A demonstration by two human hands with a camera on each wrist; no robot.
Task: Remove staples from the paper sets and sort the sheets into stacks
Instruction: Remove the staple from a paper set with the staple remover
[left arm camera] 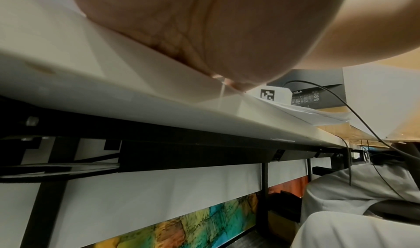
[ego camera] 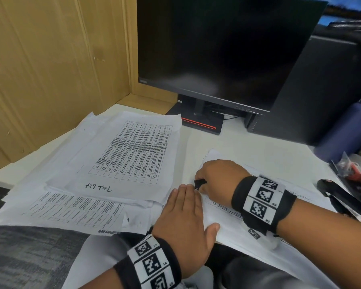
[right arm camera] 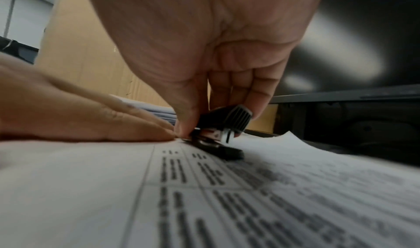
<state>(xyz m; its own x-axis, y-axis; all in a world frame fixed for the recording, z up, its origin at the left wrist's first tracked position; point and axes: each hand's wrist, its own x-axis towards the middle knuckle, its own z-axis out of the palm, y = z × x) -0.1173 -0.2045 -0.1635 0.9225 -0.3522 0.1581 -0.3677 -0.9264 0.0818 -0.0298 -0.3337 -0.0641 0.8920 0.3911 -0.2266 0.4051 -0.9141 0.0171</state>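
Observation:
A paper set (ego camera: 223, 217) printed with a table lies at the desk's front edge, right of centre. My left hand (ego camera: 186, 213) lies flat on it with straight fingers pressing near its top corner. My right hand (ego camera: 215, 176) pinches a black staple remover (ego camera: 200, 183) between thumb and fingers. In the right wrist view the staple remover (right arm camera: 223, 126) has its claws down on the sheet (right arm camera: 204, 189), right beside the left fingertips (right arm camera: 145, 131). The staple itself is hidden. A loose pile of sheets (ego camera: 104, 167) spreads over the desk's left side.
A dark monitor (ego camera: 217, 49) on its stand (ego camera: 196, 122) fills the back of the white desk (ego camera: 258, 147). A wooden partition (ego camera: 50, 69) closes the left side. At the right edge lie a dark blue bottle (ego camera: 346, 130), a plastic bag with small items (ego camera: 350, 165) and a black strap (ego camera: 338, 197).

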